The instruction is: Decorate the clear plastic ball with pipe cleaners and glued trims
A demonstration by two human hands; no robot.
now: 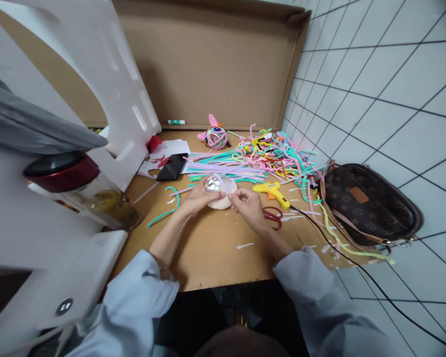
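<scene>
A clear plastic ball (212, 184) with a pale fuzzy lower part and a lilac strip over it sits in my left hand (198, 196), whose fingers close around its left side. At the ball's right edge, my right hand (247, 202) pinches with thumb and forefinger; what lies between the fingertips is too small to make out. A yellow glue gun (273, 192) rests just right of my right hand. Red-handled scissors (273, 217) lie partly behind that wrist. Lilac and teal pipe cleaners (226, 169) are spread behind the ball.
A tangled heap of coloured pipe cleaners (278, 153) and a pink decorated ball (215, 137) lie at the back. A phone (172, 166) and a glass bottle (107, 198) stand left; a brown handbag (371, 203) sits right. The glue gun's black cord (330, 234) runs to the lower right.
</scene>
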